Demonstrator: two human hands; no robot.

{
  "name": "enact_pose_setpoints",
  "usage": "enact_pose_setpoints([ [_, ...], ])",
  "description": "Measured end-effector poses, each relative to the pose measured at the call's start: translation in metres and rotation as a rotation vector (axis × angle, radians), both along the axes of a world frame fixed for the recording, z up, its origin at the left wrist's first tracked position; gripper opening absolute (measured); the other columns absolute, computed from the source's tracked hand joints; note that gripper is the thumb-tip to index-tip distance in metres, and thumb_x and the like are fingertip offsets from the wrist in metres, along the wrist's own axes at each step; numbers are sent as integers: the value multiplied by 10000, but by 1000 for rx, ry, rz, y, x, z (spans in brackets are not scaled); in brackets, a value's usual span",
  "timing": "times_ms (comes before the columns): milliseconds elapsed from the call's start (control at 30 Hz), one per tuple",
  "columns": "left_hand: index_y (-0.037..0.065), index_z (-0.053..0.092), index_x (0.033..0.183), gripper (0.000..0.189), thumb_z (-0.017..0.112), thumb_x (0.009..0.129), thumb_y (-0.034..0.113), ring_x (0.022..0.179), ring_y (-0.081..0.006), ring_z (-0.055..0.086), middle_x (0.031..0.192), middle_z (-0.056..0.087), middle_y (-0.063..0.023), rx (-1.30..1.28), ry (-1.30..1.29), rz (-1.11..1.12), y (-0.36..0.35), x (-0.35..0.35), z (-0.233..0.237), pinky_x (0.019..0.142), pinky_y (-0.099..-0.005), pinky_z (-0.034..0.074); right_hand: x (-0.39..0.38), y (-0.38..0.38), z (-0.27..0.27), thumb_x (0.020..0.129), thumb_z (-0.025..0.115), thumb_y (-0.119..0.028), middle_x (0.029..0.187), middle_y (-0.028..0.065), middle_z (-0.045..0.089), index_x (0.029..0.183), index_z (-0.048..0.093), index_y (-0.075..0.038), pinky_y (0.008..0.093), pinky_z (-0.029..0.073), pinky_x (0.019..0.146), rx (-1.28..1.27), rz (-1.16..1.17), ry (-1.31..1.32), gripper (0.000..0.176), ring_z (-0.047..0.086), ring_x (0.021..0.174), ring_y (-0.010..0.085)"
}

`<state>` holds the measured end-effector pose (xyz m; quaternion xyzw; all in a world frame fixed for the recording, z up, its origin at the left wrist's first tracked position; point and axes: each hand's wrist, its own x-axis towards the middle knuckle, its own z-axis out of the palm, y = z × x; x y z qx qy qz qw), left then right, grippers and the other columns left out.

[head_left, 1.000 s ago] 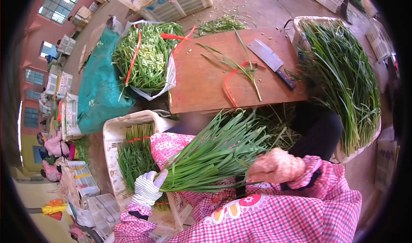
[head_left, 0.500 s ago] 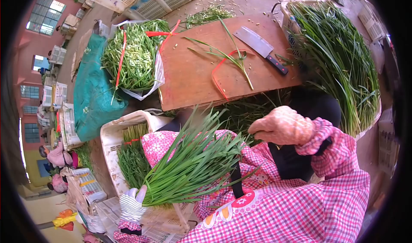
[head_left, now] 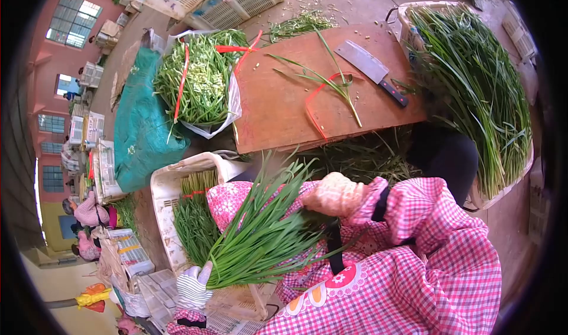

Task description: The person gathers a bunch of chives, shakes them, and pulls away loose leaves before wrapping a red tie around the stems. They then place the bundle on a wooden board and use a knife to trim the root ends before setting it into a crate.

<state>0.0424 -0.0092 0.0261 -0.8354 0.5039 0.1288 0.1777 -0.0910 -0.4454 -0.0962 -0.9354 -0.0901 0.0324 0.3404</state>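
My left hand (head_left: 195, 286), in a striped glove, is closed around the base of a bunch of garlic chives (head_left: 257, 234). The long green leaves fan out to the right across my lap. Over the leaf tips is my right hand (head_left: 334, 194), in a pale orange-pink glove, with its fingers curled in. Blur beneath it hides whether it grips any leaves. A white crate (head_left: 163, 208) beside the bunch holds more chives, some tied with red. On the wooden board (head_left: 266, 119) lie a cleaver (head_left: 362, 61), a few loose stalks (head_left: 331, 85) and a red tie (head_left: 312, 111).
At the right stands a basket heaped with long chives (head_left: 473, 92). Left of the board is a white bag (head_left: 235, 104) of cut stalks, beside a green sack (head_left: 137, 134). Stacked crates (head_left: 236, 6) stand behind. People work far left. Trimmings lie on the floor.
My right hand has moved left and down, onto the tip end of the chives. My left hand keeps its hold on the bunch. The whole view has shifted slightly.
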Motion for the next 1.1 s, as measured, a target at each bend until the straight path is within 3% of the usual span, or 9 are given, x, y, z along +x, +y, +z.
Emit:
enact_pose_setpoints([
  [200, 171, 516, 1324, 807, 734, 548, 138, 725, -340, 576, 858, 552, -143, -55, 43, -9, 0, 2, -10, 641, -466, 476, -43, -37, 20, 832, 621, -235, 793, 123, 667, 946, 687, -134, 406, 522, 687, 612, -387, 399, 166, 645, 725, 326],
  [267, 171, 514, 1322, 807, 732, 545, 133, 722, -338, 573, 863, 552, -138, -35, 51, -24, 1, 4, -10, 640, -465, 474, -52, -69, 31, 826, 617, -235, 771, 120, 665, 918, 694, -123, 393, 518, 677, 482, -328, 665, 164, 642, 711, 322],
  [400, 168, 507, 1323, 813, 735, 544, 133, 720, -338, 573, 863, 553, -137, -30, 44, -18, 2, 5, -12, 637, -464, 475, -58, -76, 30, 783, 614, -180, 688, 178, 630, 1164, 624, -123, 471, 501, 602, -72, -141, 212, 385, 632, 632, 358],
  [533, 169, 502, 1326, 801, 731, 559, 129, 717, -337, 573, 858, 552, -138, -9, 57, -25, -3, 4, -6, 628, -458, 475, -18, -44, 33, 818, 631, -240, 582, 128, 568, 1234, 584, -145, 444, 448, 493, 39, -90, -157, 430, 592, 542, 329],
  [667, 169, 501, 1327, 777, 719, 582, 125, 708, -336, 573, 854, 553, -142, 29, 70, -8, -8, 1, 0, 612, -454, 474, 30, -6, 4, 859, 592, -224, 609, 83, 592, 1325, 515, -200, 404, 448, 442, -229, 31, -2, 472, 618, 539, 268],
  [733, 170, 499, 1331, 760, 705, 601, 120, 701, -338, 573, 854, 555, -145, 14, 58, -16, -5, 1, -1, 596, -458, 470, 38, -5, -15, 867, 579, -241, 606, 75, 584, 1322, 523, -207, 404, 456, 442, -223, 32, -65, 460, 625, 560, 283],
  [800, 183, 496, 1338, 748, 691, 619, 124, 700, -338, 573, 858, 554, -143, -19, 80, -33, -4, 2, -1, 592, -465, 466, 43, -8, -19, 929, 511, -273, 587, 116, 570, 859, 646, -83, 445, 474, 476, -208, 95, -92, 243, 616, 554, 318],
  [1000, 208, 490, 1349, 757, 683, 620, 138, 699, -329, 563, 856, 545, -134, 22, 57, 5, 4, 2, -9, 606, -465, 465, -6, -53, 21, 853, 611, -234, 663, 88, 632, 897, 672, -68, 338, 517, 578, 756, -493, 459, 182, 616, 574, 221],
  [1100, 212, 502, 1340, 751, 680, 614, 141, 713, -326, 560, 867, 543, -129, 21, 50, 16, 8, -1, -11, 614, -455, 464, -28, -91, 20, 811, 599, -163, 720, 144, 656, 985, 681, -81, 418, 533, 656, 473, -440, 454, 209, 651, 659, 296],
])
